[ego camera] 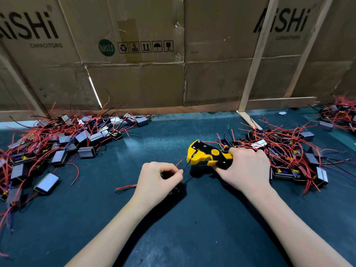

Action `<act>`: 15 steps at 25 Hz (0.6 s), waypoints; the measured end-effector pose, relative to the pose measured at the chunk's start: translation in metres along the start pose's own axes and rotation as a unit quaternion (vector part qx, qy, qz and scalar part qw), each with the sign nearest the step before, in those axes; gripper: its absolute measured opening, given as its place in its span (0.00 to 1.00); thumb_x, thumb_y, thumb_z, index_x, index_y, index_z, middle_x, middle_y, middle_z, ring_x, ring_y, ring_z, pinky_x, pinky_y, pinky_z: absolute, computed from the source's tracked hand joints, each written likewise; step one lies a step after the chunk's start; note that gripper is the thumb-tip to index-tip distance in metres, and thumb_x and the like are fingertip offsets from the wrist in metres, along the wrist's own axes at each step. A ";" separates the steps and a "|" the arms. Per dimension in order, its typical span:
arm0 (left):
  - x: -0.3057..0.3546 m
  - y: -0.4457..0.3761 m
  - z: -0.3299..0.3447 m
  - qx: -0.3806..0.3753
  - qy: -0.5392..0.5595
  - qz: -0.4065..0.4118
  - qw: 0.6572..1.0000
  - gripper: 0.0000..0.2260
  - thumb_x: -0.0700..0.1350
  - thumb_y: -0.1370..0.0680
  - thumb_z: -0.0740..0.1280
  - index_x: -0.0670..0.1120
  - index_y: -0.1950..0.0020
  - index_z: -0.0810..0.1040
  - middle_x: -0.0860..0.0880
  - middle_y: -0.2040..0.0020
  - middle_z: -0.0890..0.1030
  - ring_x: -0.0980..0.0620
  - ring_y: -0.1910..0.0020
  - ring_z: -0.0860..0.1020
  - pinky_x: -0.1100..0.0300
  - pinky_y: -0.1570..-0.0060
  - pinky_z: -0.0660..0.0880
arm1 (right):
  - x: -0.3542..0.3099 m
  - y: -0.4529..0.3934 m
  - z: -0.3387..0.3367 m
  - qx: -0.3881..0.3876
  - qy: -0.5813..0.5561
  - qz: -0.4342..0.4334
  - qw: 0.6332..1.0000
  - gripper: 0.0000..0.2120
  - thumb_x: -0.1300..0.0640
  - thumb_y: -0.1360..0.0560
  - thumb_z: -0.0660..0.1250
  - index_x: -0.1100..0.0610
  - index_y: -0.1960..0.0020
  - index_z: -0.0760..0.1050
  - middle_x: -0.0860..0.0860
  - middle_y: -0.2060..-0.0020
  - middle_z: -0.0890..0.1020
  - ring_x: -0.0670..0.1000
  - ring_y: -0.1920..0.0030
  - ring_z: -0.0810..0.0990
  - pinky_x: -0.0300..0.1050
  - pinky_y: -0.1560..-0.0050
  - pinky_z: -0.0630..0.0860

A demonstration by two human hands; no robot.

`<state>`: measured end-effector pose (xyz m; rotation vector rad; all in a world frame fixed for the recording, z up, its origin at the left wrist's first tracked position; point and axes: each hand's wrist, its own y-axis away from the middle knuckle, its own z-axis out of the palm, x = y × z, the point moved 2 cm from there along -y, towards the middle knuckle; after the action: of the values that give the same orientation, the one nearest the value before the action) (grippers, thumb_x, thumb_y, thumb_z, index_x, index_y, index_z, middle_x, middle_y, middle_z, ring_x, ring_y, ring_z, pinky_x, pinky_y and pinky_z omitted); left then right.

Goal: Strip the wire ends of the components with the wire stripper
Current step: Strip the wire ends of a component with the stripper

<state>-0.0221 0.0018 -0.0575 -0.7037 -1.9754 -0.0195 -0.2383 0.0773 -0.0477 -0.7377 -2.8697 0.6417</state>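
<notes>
Hands meet near the middle of the frame. The left hand [160, 179] pinches a thin black wire [186, 166] between thumb and forefinger, close to its free end, and feeds that end into the head of the wire stripper [207, 154]. The right hand [245, 167] is wrapped around the stripper's handles at center right, yellow-and-black head pointing left. A component [174, 190] seems to sit under the left hand, mostly hidden; red wires [126, 187] trail out to its left.

The wire looks light and limp, so it probably needs holding just beside the tool's head, or it will bend instead of entering. The components look like small, rigid blocks, easy to lift by the body; their leads tangle readily.

Outward, one pile of components [57, 145] with red leads fills the left of the dark green surface [173, 237], another pile [289, 151] lies right of the stripper, touching the right hand's far side. Cardboard [144, 74] walls off the upper frame.
</notes>
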 end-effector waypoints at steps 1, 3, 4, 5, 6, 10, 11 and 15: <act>0.000 0.000 0.000 0.000 -0.002 0.000 1.000 0.12 0.41 0.26 0.71 0.46 0.70 0.80 0.48 0.74 0.79 0.55 0.74 0.74 0.58 0.71 0.74 | 0.000 0.000 -0.001 -0.005 0.010 0.007 1.000 0.25 0.27 0.34 0.62 0.50 0.60 0.76 0.46 0.65 0.80 0.52 0.57 0.81 0.45 0.60 0.61; -0.001 0.000 -0.001 0.001 -0.006 0.002 1.000 0.13 0.41 0.26 0.71 0.47 0.71 0.80 0.49 0.74 0.79 0.55 0.75 0.75 0.60 0.70 0.73 | -0.001 -0.001 -0.002 -0.004 0.018 0.021 1.000 0.27 0.26 0.34 0.62 0.50 0.61 0.77 0.47 0.66 0.79 0.53 0.59 0.81 0.43 0.65 0.61; -0.001 0.000 -0.002 -0.001 -0.008 0.006 1.000 0.13 0.41 0.26 0.71 0.47 0.71 0.80 0.49 0.74 0.79 0.54 0.75 0.76 0.61 0.70 0.72 | -0.002 0.000 -0.004 0.013 0.002 0.018 1.000 0.26 0.27 0.35 0.65 0.52 0.63 0.77 0.48 0.68 0.79 0.55 0.62 0.81 0.42 0.67 0.60; -0.001 0.000 -0.003 -0.004 -0.012 0.010 1.000 0.12 0.41 0.26 0.71 0.47 0.70 0.80 0.49 0.74 0.79 0.52 0.74 0.77 0.61 0.69 0.72 | -0.002 0.000 -0.005 0.043 -0.025 0.008 0.999 0.25 0.30 0.35 0.68 0.53 0.66 0.75 0.50 0.70 0.78 0.57 0.64 0.80 0.42 0.68 0.60; -0.001 0.000 -0.004 -0.005 -0.022 0.018 1.000 0.12 0.42 0.26 0.71 0.47 0.70 0.80 0.50 0.74 0.79 0.50 0.74 0.77 0.59 0.69 0.73 | -0.001 0.000 -0.005 0.076 -0.050 -0.002 0.996 0.24 0.32 0.35 0.71 0.54 0.66 0.74 0.51 0.70 0.78 0.58 0.65 0.79 0.44 0.67 0.62; -0.001 -0.001 -0.005 -0.007 -0.070 0.045 0.996 0.10 0.43 0.24 0.70 0.47 0.66 0.80 0.55 0.72 0.78 0.57 0.75 0.71 0.60 0.68 0.68 | 0.010 0.000 0.002 0.121 -0.038 -0.005 0.992 0.27 0.36 0.37 0.74 0.59 0.56 0.77 0.54 0.63 0.79 0.60 0.58 0.78 0.52 0.55 0.66; 0.000 -0.001 -0.005 -0.019 -0.031 0.052 0.998 0.08 0.41 0.23 0.70 0.47 0.61 0.82 0.56 0.68 0.80 0.58 0.72 0.73 0.61 0.65 0.70 | 0.013 -0.001 0.004 0.123 -0.045 0.009 0.991 0.27 0.36 0.37 0.75 0.59 0.56 0.77 0.54 0.62 0.79 0.60 0.57 0.78 0.52 0.54 0.66; 0.008 -0.002 -0.007 -0.138 0.185 0.058 0.971 0.20 0.37 0.22 0.66 0.51 0.31 0.72 0.51 0.39 0.79 0.50 0.47 0.83 0.58 0.44 0.78 | 0.022 -0.003 0.006 0.133 -0.104 0.066 0.984 0.23 0.38 0.36 0.75 0.57 0.57 0.76 0.53 0.62 0.79 0.60 0.56 0.78 0.52 0.54 0.66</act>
<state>-0.0195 0.0016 -0.0470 -0.9215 -1.5856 -0.3370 -0.2601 0.0831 -0.0514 -0.8679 -2.8475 1.1564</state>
